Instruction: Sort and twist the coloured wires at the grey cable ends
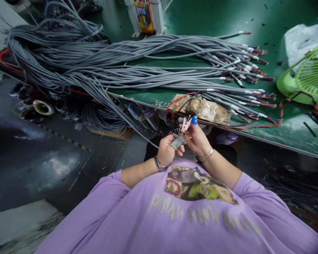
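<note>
My left hand (166, 150) is closed around the end of a grey cable (178, 141), whose thin coloured wires (175, 133) fan out above the fist. My right hand (197, 138) is closed on a small pink clip-like tool (185, 125) held against those wires; its fingertip wears a blue cap (194, 120). Both hands sit close together just below the edge of the green workbench (288, 130). A watch is on my left wrist and a bracelet on my right.
A big bundle of grey cables (137, 60) with stripped coloured ends lies across the bench. A taped brown block (209, 110) with red wires sits at the bench edge. A green fan (310, 76) stands right. More cables and tape rolls (43, 107) lie under the bench.
</note>
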A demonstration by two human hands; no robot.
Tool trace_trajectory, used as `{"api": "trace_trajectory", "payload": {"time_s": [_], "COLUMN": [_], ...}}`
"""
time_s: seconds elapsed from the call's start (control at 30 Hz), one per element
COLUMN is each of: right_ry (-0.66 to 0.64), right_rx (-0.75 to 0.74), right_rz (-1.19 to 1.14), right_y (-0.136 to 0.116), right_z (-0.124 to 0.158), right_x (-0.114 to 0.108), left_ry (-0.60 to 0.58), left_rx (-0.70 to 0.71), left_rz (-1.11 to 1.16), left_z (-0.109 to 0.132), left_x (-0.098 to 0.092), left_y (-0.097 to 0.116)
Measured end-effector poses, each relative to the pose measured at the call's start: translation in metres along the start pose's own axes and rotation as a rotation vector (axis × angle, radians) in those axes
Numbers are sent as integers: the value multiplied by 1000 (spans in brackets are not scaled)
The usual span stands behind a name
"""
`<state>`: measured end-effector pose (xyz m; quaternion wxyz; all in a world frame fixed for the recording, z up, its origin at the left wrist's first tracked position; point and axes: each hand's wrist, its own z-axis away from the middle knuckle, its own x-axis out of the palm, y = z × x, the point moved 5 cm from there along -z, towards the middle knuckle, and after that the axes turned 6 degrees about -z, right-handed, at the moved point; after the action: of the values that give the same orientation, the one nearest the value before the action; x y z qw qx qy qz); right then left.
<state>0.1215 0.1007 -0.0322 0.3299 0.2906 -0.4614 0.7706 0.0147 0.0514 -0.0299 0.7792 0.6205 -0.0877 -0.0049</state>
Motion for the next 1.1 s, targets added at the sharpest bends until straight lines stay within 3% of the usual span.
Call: {"api": "trace_trajectory", "payload": {"time_s": [0.27,0.43,0.67,0.77,1.1], "right_ry": [-131,-94,5,12,-41], "right_rx": [63,13,-3,11,55], "right_rz": [83,97,129,132,26], "right_y": [-5,-8,-10,-11,-8], "right_z": [5,7,7,6,2], "right_x": [-3,-1,1,0,-1], "left_ry": [88,106,146,154,102], "left_rx": [143,347,590,595,356], "left_rz": [-45,-217,-558,-582,-454], "left_z": [11,9,3,1,-3], "left_x": [-12,-14,-17,-16,-10], "left_y": [14,31,39,41,33]}}
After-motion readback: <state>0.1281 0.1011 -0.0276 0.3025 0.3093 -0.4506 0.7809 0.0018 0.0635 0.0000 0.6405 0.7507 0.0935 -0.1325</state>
